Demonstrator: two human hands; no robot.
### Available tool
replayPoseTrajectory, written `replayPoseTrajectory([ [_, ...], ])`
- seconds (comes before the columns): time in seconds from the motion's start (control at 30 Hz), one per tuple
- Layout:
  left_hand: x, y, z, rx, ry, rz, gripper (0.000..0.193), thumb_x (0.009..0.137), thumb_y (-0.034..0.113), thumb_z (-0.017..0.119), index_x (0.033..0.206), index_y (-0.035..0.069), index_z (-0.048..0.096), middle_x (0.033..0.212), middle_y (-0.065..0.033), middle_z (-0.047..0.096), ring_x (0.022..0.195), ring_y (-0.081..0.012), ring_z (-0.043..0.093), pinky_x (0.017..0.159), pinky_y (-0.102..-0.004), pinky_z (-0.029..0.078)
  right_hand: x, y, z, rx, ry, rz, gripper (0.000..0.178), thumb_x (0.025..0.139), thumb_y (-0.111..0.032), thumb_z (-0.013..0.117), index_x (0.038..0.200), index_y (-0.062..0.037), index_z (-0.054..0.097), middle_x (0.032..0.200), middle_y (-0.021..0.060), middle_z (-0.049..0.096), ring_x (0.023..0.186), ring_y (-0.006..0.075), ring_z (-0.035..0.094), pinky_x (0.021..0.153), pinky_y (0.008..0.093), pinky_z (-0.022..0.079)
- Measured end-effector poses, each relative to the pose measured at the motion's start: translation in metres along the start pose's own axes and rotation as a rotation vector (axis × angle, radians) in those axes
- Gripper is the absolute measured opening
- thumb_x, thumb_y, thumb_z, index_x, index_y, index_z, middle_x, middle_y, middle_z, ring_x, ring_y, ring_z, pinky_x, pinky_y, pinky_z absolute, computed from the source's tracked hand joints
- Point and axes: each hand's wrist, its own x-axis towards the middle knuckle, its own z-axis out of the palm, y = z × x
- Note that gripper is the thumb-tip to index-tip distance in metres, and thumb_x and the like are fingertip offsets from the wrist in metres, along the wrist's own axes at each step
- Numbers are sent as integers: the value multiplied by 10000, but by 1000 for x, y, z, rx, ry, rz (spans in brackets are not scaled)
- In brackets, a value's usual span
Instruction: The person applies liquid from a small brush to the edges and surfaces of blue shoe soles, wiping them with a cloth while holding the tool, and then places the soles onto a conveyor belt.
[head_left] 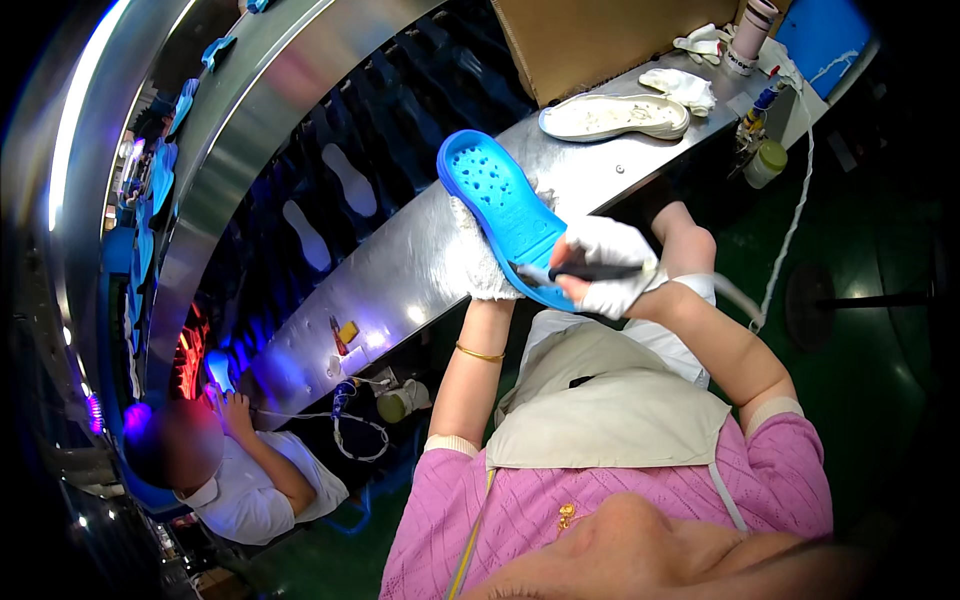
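Note:
A bright blue shoe sole [510, 205], with small holes in its front part, lies tilted over the bench edge. My left hand [487, 262], in a white glove, holds it from below and along its left side; the fingers are mostly hidden beneath it. My right hand [608, 262], in a white glove with bare fingertips, grips a brush [600, 271] with a dark handle. Its dark tip touches the inside of the sole near the heel end. A pale hose [738, 300] runs up to the right hand.
On the metal bench [400, 285] to the right lie a white sole [610, 117] and white gloves [680, 90]. Beyond stands a cardboard box [600, 45]. A jar [765, 163] hangs at the bench's right edge. At left, a co-worker [265, 480] handles a blue sole [219, 371] beside a conveyor [230, 130].

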Motion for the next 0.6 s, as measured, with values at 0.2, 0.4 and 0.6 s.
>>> replayPoseTrajectory([
  [0.2,3,11,1,-37,-38,-6,694,914,650,440,1320,89,488,1210,-151,610,1032,-306,623,921,-472,521,-7,2,5,-274,28,-238,190,726,-26,713,871,-102,616,788,77,607,752,234,628,693,307,509],
  [0.4,-2,6,4,108,-2,100,737,907,664,427,1381,99,425,1312,-145,542,1167,-310,545,1026,-472,436,5,2,-19,176,103,79,114,841,6,692,899,-32,601,852,23,637,733,88,614,693,234,516],
  [0.6,-14,-22,5,-495,-384,-35,910,873,755,312,1511,111,238,1491,-173,362,1333,-377,393,1119,-524,314,3,2,-23,195,236,29,124,839,8,683,912,-32,590,859,47,628,741,86,607,679,231,502],
])
